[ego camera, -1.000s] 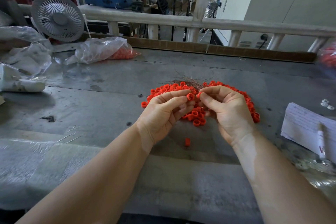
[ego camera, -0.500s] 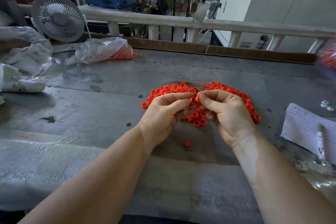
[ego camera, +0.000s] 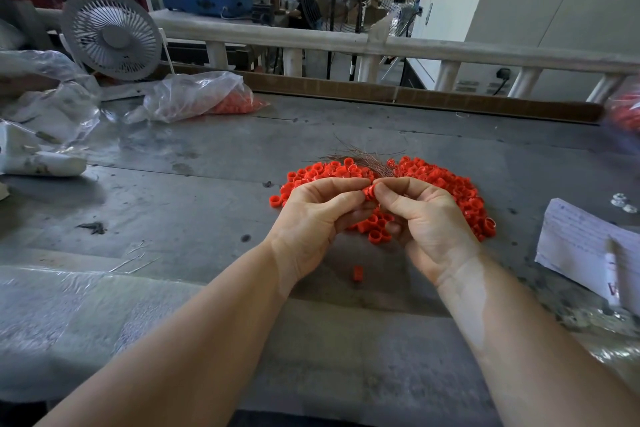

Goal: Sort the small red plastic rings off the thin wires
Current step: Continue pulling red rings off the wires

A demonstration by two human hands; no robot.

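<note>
**Both hands close on one ring above the pile**

A second ago the left hand (ego camera: pixel 313 218) held a ring with its open end in plain view, a small gap between it and the right hand's fingertips. Now the two hands have come together over the near middle of the pile of red rings (ego camera: pixel 446 184), and the ring (ego camera: pixel 370 191) is pinched between the left hand's thumb and forefinger on one side and the right hand (ego camera: pixel 427 222) on the other, both sets of fingers curled tight. Whether a wire runs through it cannot be told. My judgement is that this ring is being pulled or worked free, with most of the sorting undone.

The bundle of thin wires (ego camera: pixel 363 156) lies at the far edge of the pile, touching it. One stray ring (ego camera: pixel 357 273) sits nearer than the pile, apart from it.

Right of the pile lies a sheet of paper (ego camera: pixel 585 243) with handwriting too small to read; a red mark at its near corner is cut off. No brand shows.
</note>
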